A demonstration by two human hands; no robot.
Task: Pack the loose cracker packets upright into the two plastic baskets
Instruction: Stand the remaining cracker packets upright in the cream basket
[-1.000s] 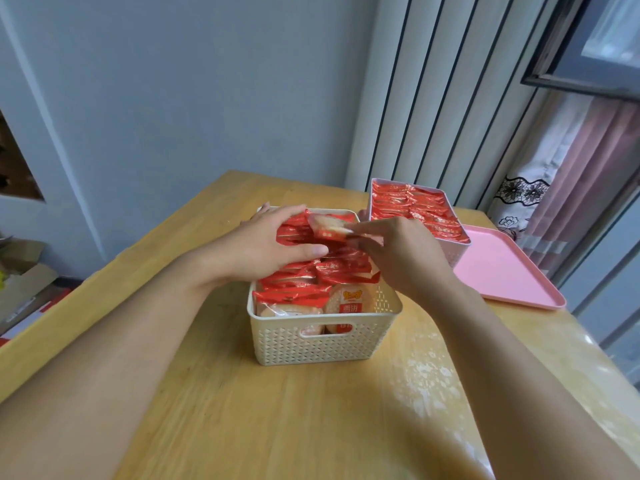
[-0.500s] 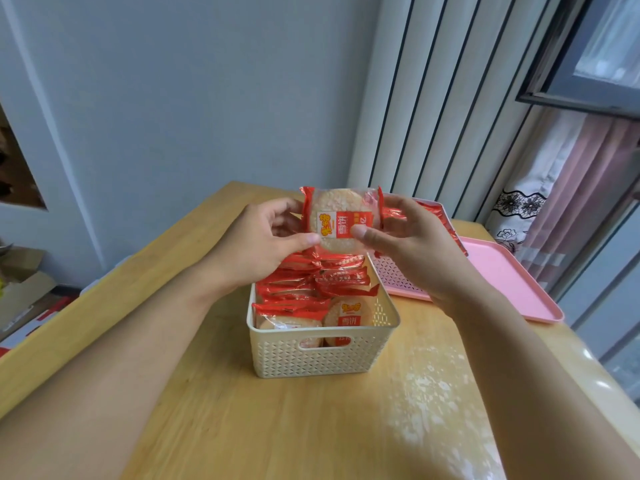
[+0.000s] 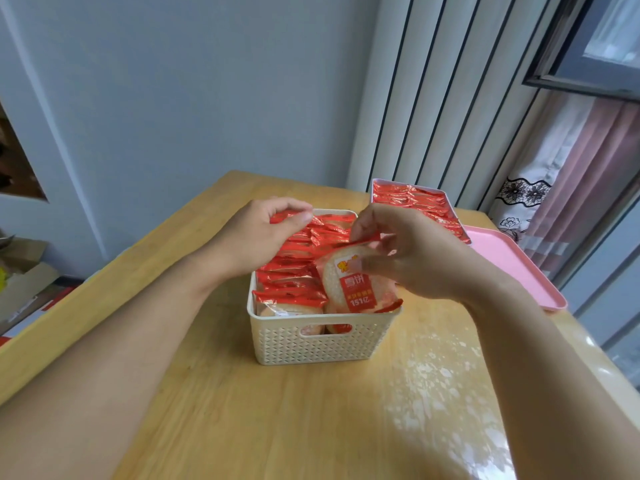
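The right hand [image 3: 412,252] pinches a packet [image 3: 358,284] upright over the basket's [image 3: 311,344] near-right corner, directly above its slot. The left hand [image 3: 263,233] pinches a packed packet's top at the far-left.

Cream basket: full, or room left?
Nearly full: cream basket holds upright packets rim to rim; right hand fits one more.

Wooden table [image 3: 277,427]: baskets [image 3: 311,344], pink tray [image 3: 512,268].

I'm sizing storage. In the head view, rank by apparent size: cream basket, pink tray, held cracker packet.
1. Cream woven-pattern plastic basket, though nearest the camera.
2. Flat pink plastic tray, partly hidden.
3. Red-labelled round cracker packet in right hand.
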